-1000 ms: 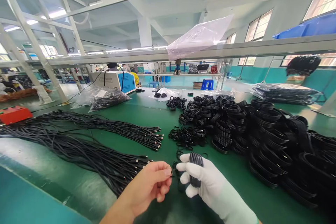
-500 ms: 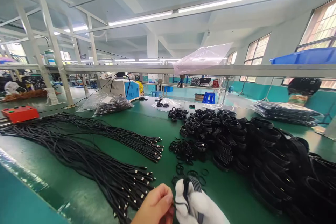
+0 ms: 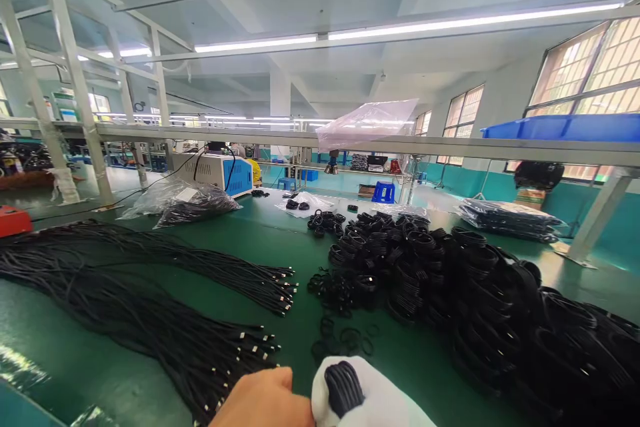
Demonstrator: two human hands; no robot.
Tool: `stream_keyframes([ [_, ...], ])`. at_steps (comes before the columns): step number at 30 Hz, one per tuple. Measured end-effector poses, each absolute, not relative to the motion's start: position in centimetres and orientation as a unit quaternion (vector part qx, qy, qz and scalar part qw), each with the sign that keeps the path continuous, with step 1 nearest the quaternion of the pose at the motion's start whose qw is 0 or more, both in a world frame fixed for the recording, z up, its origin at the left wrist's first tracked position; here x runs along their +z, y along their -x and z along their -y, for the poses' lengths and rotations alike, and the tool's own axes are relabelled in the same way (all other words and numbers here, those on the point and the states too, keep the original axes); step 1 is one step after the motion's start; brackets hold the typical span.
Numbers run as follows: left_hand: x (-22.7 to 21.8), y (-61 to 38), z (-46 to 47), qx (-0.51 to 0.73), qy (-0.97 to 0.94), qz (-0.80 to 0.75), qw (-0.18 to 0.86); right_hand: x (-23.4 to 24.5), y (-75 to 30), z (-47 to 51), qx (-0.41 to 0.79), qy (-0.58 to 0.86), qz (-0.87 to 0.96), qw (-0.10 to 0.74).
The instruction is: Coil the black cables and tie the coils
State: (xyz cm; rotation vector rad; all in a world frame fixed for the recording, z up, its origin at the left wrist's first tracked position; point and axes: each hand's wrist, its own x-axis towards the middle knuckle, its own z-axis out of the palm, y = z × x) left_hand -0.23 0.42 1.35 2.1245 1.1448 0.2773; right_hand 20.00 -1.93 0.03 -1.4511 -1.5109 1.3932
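Note:
At the bottom edge of the head view, my right hand, in a white glove, is closed round a small coil of black cable. Several turns of the coil show between its fingers. My bare left hand is curled shut right against the glove; its fingertips and anything in them are hidden. Just beyond the hands lie loose black bands on the green tabletop. Left of my left hand, long straight black cables are laid out in two bunches, their pale-tipped connectors toward me and the middle.
A big heap of coiled black cables covers the right side. A smaller pile of black bands lies at its near left edge. Behind stand a plastic bag and a white-and-blue machine. A shelf rail crosses above the table.
The view has swung to the right, so the table's contents sit further left. Both hands are lower in the picture, and the glove has turned so the coil's turns face up.

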Motion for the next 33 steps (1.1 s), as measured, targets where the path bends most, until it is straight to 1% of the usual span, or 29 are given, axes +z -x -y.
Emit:
stream_keyframes([
  [4, 3.0, 0.1, -0.1, 0.1, -0.825, -0.427, 0.357, 0.4, -18.7, 1.1, 0.636, 0.48, 0.489, 0.354],
  [6, 3.7, 0.1, -0.3, 0.122, -0.817, -0.432, 0.363, 0.4, -18.4, 0.8, 0.659, 0.468, 0.459, 0.369],
  [9, 3.7, 0.2, -0.9, 0.161, -0.796, -0.441, 0.383, -0.2, -18.3, 0.6, 0.671, 0.459, 0.467, 0.348],
  [12, 2.6, 0.1, -1.3, 0.185, -0.781, -0.42, 0.423, -2.3, -18.1, 0.2, 0.68, 0.444, 0.487, 0.322],
  [14, 2.0, -0.3, -1.1, 0.184, -0.783, -0.415, 0.426, -4.1, -17.9, -0.2, 0.647, 0.442, 0.509, 0.355],
  [17, 2.0, -1.3, -0.5, 0.151, -0.802, -0.44, 0.375, -6.2, -17.5, -0.6, 0.558, 0.472, 0.542, 0.416],
  [21, 2.9, -2.3, -0.9, 0.081, -0.831, -0.467, 0.293, -6.6, -16.9, -0.4, 0.504, 0.507, 0.558, 0.421],
  [22, 3.0, -2.3, -1.3, 0.066, -0.834, -0.456, 0.302, -6.3, -16.8, -0.3, 0.495, 0.514, 0.563, 0.417],
  [24, 3.0, -2.0, -2.1, 0.056, -0.82, -0.424, 0.379, -5.4, -16.7, -0.1, 0.469, 0.53, 0.571, 0.417],
  [26, 2.6, -1.4, -2.8, 0.081, -0.773, -0.414, 0.474, -4.2, -16.8, 0.0, 0.431, 0.547, 0.571, 0.434],
  [27, 2.2, -1.2, -2.8, 0.1, -0.752, -0.418, 0.499, -3.5, -17.0, 0.2, 0.425, 0.548, 0.569, 0.442],
  [28, 1.8, -1.1, -2.8, 0.119, -0.743, -0.426, 0.502, -2.9, -17.3, 0.4, 0.445, 0.533, 0.569, 0.441],
  [29, 1.3, -1.1, -2.6, 0.134, -0.746, -0.433, 0.488, -2.3, -17.7, 0.6, 0.492, 0.499, 0.569, 0.431],
  [31, 0.4, -1.2, -2.0, 0.129, -0.766, -0.428, 0.462, -1.6, -18.3, 1.2, 0.627, 0.382, 0.549, 0.398],
  [33, 0.2, -1.3, -1.4, 0.108, -0.757, -0.429, 0.48, -1.3, -18.7, 1.6, 0.724, 0.268, 0.496, 0.397],
])
